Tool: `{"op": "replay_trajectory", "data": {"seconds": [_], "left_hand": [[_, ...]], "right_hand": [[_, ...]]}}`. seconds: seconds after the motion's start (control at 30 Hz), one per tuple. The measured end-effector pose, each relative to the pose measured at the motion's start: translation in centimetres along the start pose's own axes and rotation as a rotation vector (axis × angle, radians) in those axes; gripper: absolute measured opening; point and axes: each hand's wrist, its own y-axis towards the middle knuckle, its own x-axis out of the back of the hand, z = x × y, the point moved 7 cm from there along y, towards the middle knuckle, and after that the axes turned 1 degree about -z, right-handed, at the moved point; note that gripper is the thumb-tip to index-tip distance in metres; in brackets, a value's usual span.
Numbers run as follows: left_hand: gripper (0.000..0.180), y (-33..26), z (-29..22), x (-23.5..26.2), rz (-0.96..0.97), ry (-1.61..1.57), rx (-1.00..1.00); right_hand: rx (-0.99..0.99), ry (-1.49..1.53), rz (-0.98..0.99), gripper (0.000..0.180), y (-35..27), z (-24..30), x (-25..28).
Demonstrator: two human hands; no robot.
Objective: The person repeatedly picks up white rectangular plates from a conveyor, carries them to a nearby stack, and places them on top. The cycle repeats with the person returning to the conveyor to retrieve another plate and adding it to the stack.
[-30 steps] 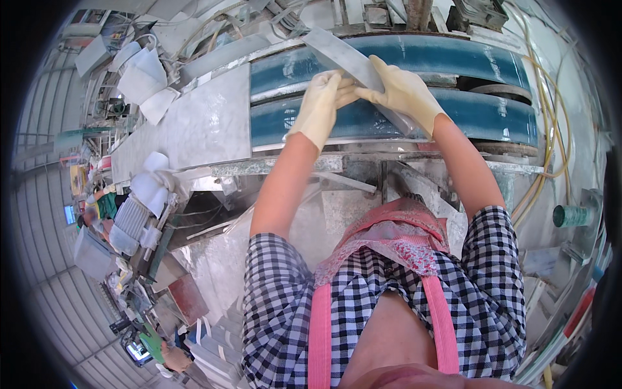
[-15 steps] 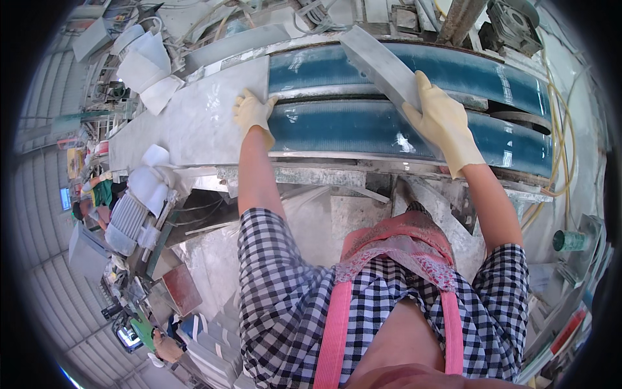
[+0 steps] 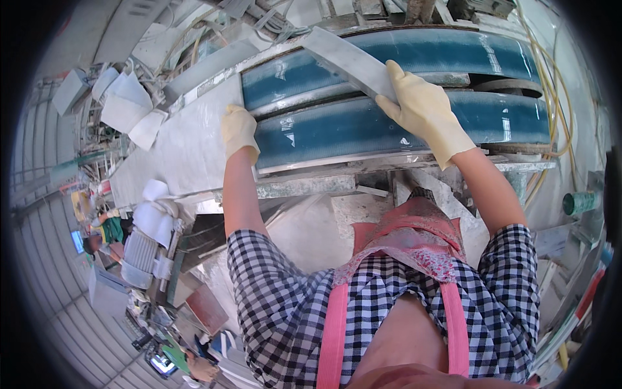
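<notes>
Gloves are covering both hands: the right hand is gripping a long grey stone strip lying across the far blue conveyor belt, while the left hand is resting flat and open on the pale stone slab at the near belt's left end. Fingers could probably get caught if the belt is running.

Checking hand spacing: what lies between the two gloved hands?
In the head view, only wet blue conveyor belt and its metal divider rail separate the left hand from the right hand holding the grey stone strip.

screen: small blue-lit rectangle, about 8 o'clock near the rim | screen: small bluish rectangle, about 7 o'clock, low | packages, labels, signs: none that can be told
</notes>
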Motion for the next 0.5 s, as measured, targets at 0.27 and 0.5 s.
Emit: {"op": "replay_trajectory", "data": {"seconds": [0.27, 0.5], "left_hand": [[0.036, -2.0, 1.1, 7.8, 0.037, -0.563, -0.198], [0.019, -14.0, -9.5, 0.9, 0.348, -1.443, -0.246]], "right_hand": [[0.074, 0.001, -0.136, 0.044, -0.1, 0.0, 0.4], [0.049, 0.062, -0.118, 0.053, 0.2, -1.2, 0.3]]}}
